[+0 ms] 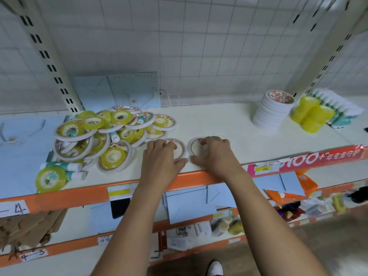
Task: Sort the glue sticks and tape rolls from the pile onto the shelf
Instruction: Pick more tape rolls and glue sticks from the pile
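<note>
A pile (103, 136) of flat white tape rolls, yellow tape rolls and glue sticks lies at the left of the white shelf (229, 124). My left hand (161, 158) grips a flat white tape roll (179, 148) lying on the shelf just right of the pile. My right hand (213, 154) grips a second flat white tape roll (194, 147) beside it. At the far right stand a stack of white tape rolls (272, 110), stacked yellow tape rolls (310, 114) and a row of glue sticks (336, 108).
The shelf's orange front edge (83, 194) runs under my wrists, with price labels on it. Pale blue envelopes (117, 90) lean against the grid back wall behind the pile. Lower shelves hold blue envelopes and mixed stationery. A slotted upright (47, 58) stands at left.
</note>
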Available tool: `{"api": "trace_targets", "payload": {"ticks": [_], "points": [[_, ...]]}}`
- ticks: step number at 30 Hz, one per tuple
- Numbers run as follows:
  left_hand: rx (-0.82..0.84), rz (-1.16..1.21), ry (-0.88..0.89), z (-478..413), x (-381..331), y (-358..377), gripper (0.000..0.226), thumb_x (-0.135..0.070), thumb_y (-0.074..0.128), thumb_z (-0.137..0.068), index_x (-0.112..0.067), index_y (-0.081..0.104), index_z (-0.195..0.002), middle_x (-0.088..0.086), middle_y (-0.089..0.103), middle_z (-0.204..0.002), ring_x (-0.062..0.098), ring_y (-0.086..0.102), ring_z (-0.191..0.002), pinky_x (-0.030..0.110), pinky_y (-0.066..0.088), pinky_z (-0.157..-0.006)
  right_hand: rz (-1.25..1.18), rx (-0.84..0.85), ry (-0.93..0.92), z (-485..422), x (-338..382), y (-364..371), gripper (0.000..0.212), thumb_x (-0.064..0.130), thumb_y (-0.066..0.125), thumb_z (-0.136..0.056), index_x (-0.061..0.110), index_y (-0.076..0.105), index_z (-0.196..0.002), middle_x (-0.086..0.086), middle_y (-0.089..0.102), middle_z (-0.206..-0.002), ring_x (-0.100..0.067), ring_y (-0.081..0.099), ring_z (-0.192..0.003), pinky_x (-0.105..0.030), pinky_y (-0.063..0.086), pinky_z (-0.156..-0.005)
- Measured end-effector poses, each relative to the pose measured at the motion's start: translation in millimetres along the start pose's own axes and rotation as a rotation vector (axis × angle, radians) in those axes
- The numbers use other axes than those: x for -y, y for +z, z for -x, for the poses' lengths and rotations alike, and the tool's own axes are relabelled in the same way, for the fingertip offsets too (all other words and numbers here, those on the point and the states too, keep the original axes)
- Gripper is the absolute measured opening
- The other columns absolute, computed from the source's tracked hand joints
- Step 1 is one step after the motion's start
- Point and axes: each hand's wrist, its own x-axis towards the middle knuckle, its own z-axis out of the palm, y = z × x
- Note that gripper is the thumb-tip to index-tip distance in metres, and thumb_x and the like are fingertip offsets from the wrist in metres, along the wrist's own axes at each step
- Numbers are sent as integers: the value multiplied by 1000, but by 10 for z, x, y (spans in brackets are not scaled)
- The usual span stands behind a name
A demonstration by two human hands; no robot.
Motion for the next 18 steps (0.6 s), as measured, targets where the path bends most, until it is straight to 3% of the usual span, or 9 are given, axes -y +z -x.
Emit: {"api": "trace_targets", "payload": {"ticks": [6,11,15,18], "points": [[35,-6,27,-115,-122,126,44,-54,62,-85,-23,64,-116,7,44,-139,29,32,-128,39,33,-101,-31,-69,-35,24,-128,-108,71,56,67,-73,19,51,-132,-3,52,-131,-26,41,-126,-35,34,-105],[75,85,134,-244,-357,209,21,-44,68,-84,-25,69,-94,6,50,-128,28,35,-127,38,35,-100,-22,-103,-1,44,-319,-320,70,51,68,-74,20,51,-134,-7,47,-134,-30,38,-124,-36,35,-105],[222,112,29,-274,-674,358,16,-47,62,-88,-32,54,-88,15,28,-152,40,10,-145,50,18,-112,-47,-101,20,100,-590,-532,68,44,69,-75,21,49,-136,-8,43,-135,-31,36,-123,-37,37,-104],[220,96,-13,-374,-910,390,18,-44,63,-85,-32,49,-85,7,46,-124,36,35,-128,46,30,-102,-73,-85,33,157,-867,-694,67,40,69,-75,22,48,-136,-6,42,-136,-30,35,-124,-35,37,-104]]}}
